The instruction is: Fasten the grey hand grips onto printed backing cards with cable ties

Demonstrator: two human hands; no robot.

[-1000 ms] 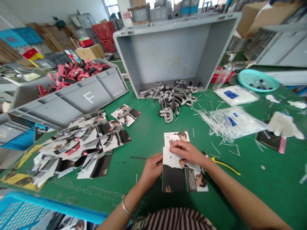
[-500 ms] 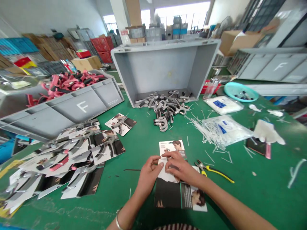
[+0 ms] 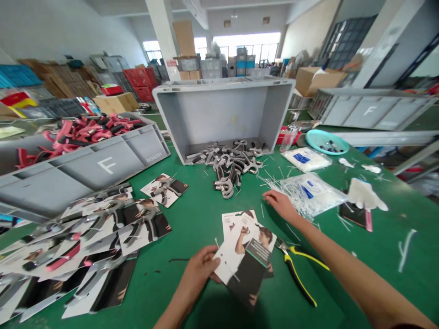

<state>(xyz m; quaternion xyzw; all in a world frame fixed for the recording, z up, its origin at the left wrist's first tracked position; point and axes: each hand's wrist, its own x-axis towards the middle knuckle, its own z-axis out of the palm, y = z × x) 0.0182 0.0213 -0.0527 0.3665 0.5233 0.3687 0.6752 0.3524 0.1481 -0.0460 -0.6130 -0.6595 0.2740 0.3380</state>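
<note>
My left hand (image 3: 205, 264) grips the left edge of a printed card (image 3: 245, 262), which is tilted above the green table and has a thin white tie at its holes. Another card (image 3: 228, 222) lies partly under it. Reaching forward, my right hand (image 3: 279, 204) is beside the loose white zip ties (image 3: 295, 196); its fingers are bent close together, and whether they hold anything is too small to tell. Pliers (image 3: 291, 262) with yellow and black handles lie spread to the right of the card. Grey and black hand grips (image 3: 229, 167) are heaped beyond the cards.
A grey crate (image 3: 222, 109) on its side stands behind the heap. Another crate (image 3: 133, 157) with red grips is at left, above carded grips (image 3: 113, 224). Bags of ties (image 3: 317, 194), a glove (image 3: 365, 194) and a teal tray (image 3: 327, 140) are at right.
My left hand has lifted and turned a card. My right hand has left the cards and moved forward right to the ties. The pliers' handles are now wider apart, and the view has tilted up.
</note>
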